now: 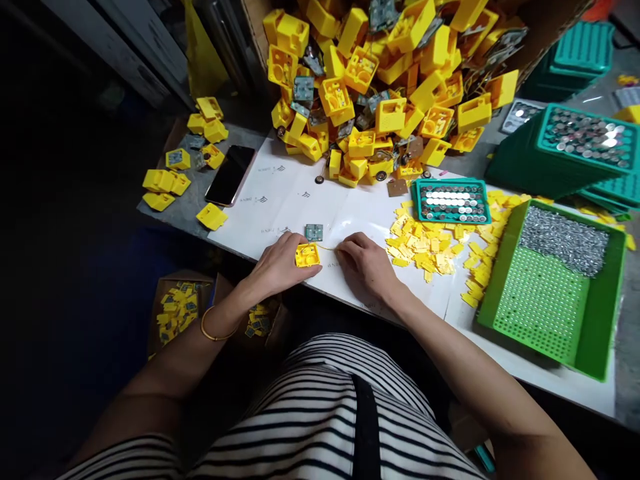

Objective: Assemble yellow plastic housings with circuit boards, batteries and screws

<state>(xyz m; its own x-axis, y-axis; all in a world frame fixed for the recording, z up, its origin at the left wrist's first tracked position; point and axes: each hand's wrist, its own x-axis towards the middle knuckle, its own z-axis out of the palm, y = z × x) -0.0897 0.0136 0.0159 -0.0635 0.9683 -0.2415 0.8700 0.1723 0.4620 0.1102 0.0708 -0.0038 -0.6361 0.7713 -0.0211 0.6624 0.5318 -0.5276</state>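
Near the table's front edge, my left hand (280, 263) grips a small yellow plastic housing (307, 255), its open side facing up. Just behind the housing lies a grey-green circuit board (314, 232). A thin yellow wire (327, 249) stretches from the housing area toward my right hand (364, 260). The fingertips of that hand are pinched together on the wire's end. Whether the wire joins the board or the housing is too small to tell.
Yellow housings (360, 70) with boards spill from a cardboard box at the back. On the right are loose yellow pieces (425, 240), a teal tray (417, 200) of round metal discs, and a green basket (550, 357) with small metal parts. A phone (231, 175) lies left.
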